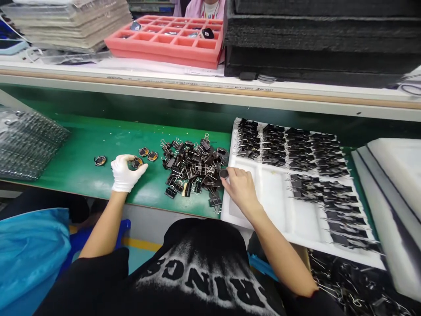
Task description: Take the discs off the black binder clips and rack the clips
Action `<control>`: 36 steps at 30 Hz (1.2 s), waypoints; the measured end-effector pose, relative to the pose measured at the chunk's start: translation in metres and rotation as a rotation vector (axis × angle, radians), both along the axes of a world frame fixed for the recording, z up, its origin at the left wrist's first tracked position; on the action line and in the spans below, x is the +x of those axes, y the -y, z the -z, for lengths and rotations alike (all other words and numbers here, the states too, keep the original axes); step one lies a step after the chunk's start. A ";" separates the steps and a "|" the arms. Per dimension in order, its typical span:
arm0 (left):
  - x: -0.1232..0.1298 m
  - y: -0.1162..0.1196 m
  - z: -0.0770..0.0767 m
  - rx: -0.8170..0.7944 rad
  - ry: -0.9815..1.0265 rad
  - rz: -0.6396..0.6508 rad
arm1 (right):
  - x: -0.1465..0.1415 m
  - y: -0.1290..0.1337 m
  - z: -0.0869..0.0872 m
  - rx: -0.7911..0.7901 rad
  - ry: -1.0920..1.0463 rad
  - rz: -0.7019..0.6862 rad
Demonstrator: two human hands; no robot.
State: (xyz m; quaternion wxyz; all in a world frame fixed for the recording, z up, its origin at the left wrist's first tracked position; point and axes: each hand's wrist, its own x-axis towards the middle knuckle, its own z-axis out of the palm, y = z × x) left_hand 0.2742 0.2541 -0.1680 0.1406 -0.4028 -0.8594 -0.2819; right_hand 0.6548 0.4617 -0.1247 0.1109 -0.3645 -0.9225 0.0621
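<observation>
My left hand (125, 174), in a white glove, pinches a small round part (137, 163) with a black rim and orange-brown patches. Two similar round parts (148, 153) lie just to its right, and another (100, 160) lies to its left. My bare right hand (240, 186) holds a dark round disc (224, 173) between thumb and fingers, at the right edge of a heap of black binder clips (194, 164). To the right, a white foam tray (274, 188) holds rows of clipped black pieces.
Clear plastic trays (28, 142) are stacked at the left of the green table (82, 136). A raised shelf (184, 85) carries a pink compartment tray (164, 52) and black foam (312, 44). White foam sheets (391, 197) lean at the right. A person in pink (217, 8) is beyond.
</observation>
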 end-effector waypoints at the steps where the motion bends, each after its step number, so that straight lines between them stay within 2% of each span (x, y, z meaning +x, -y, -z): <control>1: 0.008 -0.002 -0.003 0.061 0.013 0.000 | 0.001 -0.003 0.001 -0.066 -0.090 0.028; 4: 0.049 -0.017 -0.019 0.179 0.004 0.116 | 0.002 -0.013 -0.001 -0.356 -0.445 0.124; 6: 0.086 -0.032 -0.034 0.215 -0.068 0.289 | 0.004 -0.016 -0.007 -0.590 -0.682 0.156; 8: 0.126 -0.051 -0.051 0.176 -0.157 0.492 | 0.007 -0.012 -0.018 -0.826 -0.852 0.132; 11: 0.173 -0.078 -0.070 0.083 -0.224 0.720 | 0.015 0.004 -0.037 -1.068 -0.911 0.057; 14: 0.198 -0.097 -0.079 0.114 -0.221 0.843 | 0.024 0.023 -0.052 -1.054 -0.816 0.006; 18: 0.210 -0.110 -0.083 0.125 -0.196 0.941 | 0.030 0.030 -0.058 -0.852 -0.715 0.035; 20: 0.215 -0.114 -0.084 0.103 -0.192 0.974 | 0.031 0.027 -0.055 -0.845 -0.698 0.060; 24: 0.221 -0.116 -0.083 0.013 -0.219 1.001 | 0.034 0.018 -0.043 -1.078 -0.634 -0.016; 27: 0.209 -0.118 -0.087 -0.037 -0.166 1.059 | 0.040 0.015 -0.033 -1.216 -0.691 -0.012; 28: 0.202 -0.120 -0.089 -0.038 -0.141 1.017 | 0.043 0.014 -0.030 -1.243 -0.741 0.014; 30: 0.187 -0.128 -0.093 -0.071 -0.142 0.832 | 0.048 0.013 -0.024 -1.334 -0.831 0.050; 32: 0.175 -0.139 -0.095 -0.187 -0.212 0.678 | 0.051 0.011 -0.019 -1.486 -0.885 0.062; 34: 0.167 -0.150 -0.093 -0.355 -0.292 0.655 | 0.051 0.010 -0.016 -1.621 -0.915 0.062; 36: 0.163 -0.159 -0.089 -0.456 -0.332 0.653 | 0.051 0.009 -0.016 -1.657 -0.935 0.064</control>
